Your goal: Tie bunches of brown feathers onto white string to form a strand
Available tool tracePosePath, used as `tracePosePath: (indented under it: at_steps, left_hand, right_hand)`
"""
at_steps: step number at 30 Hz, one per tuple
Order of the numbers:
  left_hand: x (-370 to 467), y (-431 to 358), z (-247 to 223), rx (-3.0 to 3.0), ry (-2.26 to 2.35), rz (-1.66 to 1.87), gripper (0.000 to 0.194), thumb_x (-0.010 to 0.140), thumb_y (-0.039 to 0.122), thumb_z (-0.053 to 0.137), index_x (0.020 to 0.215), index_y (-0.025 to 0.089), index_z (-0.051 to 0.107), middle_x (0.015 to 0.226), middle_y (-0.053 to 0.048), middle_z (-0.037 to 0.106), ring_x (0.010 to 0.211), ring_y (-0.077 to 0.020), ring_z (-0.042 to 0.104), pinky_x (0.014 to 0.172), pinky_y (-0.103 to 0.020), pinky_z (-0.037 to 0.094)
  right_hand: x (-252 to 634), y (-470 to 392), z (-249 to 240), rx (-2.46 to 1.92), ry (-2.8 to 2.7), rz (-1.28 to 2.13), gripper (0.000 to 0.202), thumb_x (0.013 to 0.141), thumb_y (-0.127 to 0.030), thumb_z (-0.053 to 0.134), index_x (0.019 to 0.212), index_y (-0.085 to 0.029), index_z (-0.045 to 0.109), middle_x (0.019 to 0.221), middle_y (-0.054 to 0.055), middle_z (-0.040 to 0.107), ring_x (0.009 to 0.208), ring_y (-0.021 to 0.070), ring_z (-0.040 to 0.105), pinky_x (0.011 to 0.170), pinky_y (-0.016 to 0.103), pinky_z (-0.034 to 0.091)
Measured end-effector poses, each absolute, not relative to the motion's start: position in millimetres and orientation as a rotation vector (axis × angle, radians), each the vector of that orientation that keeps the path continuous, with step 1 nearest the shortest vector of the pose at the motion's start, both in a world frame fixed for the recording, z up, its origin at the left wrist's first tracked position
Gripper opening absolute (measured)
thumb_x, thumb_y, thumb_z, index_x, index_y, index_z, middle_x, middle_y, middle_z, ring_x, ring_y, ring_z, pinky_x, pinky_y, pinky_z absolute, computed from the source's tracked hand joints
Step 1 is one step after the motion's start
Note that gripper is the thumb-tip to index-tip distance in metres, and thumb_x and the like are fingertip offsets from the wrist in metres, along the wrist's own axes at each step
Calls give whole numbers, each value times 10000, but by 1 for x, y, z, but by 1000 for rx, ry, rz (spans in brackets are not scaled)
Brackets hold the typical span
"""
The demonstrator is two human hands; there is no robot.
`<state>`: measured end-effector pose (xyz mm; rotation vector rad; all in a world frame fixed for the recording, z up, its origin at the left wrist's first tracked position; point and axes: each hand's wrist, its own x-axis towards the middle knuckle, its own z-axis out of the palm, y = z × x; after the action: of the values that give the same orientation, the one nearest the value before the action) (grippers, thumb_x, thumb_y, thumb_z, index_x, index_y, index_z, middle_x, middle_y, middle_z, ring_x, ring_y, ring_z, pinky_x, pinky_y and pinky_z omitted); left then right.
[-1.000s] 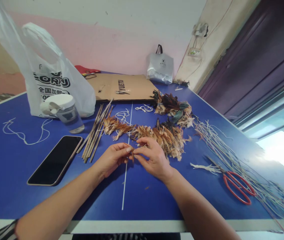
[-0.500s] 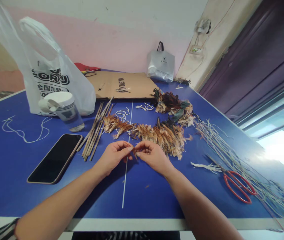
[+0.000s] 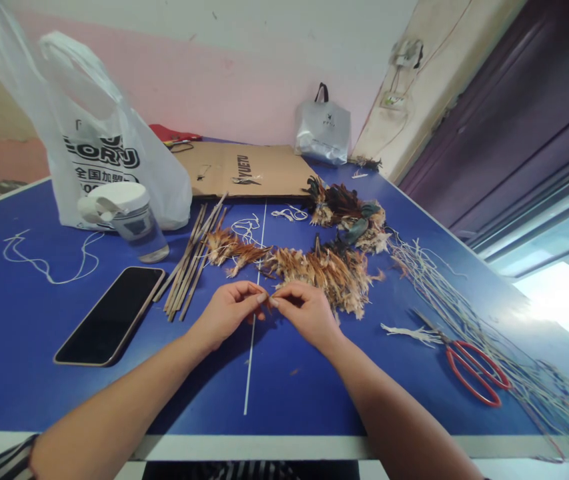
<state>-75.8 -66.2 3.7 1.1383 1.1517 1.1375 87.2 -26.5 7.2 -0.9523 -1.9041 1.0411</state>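
Observation:
Above the blue table, my left hand (image 3: 237, 310) and my right hand (image 3: 304, 312) meet fingertip to fingertip. Between their pinched thumbs and fingers is a small reddish-brown feather (image 3: 269, 304), mostly covered by the fingers. Just beyond my hands lies a row of brown and tan feathers (image 3: 321, 272), with white string (image 3: 247, 229) trailing near its left end. Behind that row are darker feather bunches (image 3: 339, 203). To the left of my hands rests a bundle of thin sticks (image 3: 191, 267).
Red-handled scissors (image 3: 479, 373) lie at right beside long loose cords (image 3: 464, 313) and a short white tuft (image 3: 411, 333). On the left are a phone (image 3: 109, 317), a lidded cup (image 3: 139, 227) and a white plastic bag (image 3: 114, 140). Flat cardboard (image 3: 274, 173) and a silver bag (image 3: 323, 130) sit behind.
The fingers of my right hand have shifted slightly on the feather, closer to my left fingertips, and less of the feather shows. The things on the table stay in place.

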Motion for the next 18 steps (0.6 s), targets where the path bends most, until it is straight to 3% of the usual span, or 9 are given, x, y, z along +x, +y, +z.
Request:
tracePosePath:
  at_steps: [6,13,18]
  left_hand:
    - [-75,-66,4,1227,1238,1146,157,723,312,618,754,158,626,615,1,608,505,-92,502,498,-205,380]
    - [-74,-67,5,1333,1277,1164,130,720,286,611,739,161,642,601,2,600,523,-103,509,528,-214,403]
    - [-76,-68,7,1374,1299,1180,121,718,274,608,740,163,651,622,-5,614,543,-112,522,560,-220,413]
  right_hand:
    - [94,-22,9,-1143,-1815,1513,189,726,-325,583,696,-142,621,468,-40,470,417,61,381,420,194,292]
    - [95,-21,9,-1181,-1916,1443,102,665,-235,587,621,-143,594,500,-41,485,460,61,403,450,190,303]
    - [101,-19,5,-1151,-1896,1538,119,696,-263,583,678,-148,610,510,-29,517,438,66,434,427,190,333]
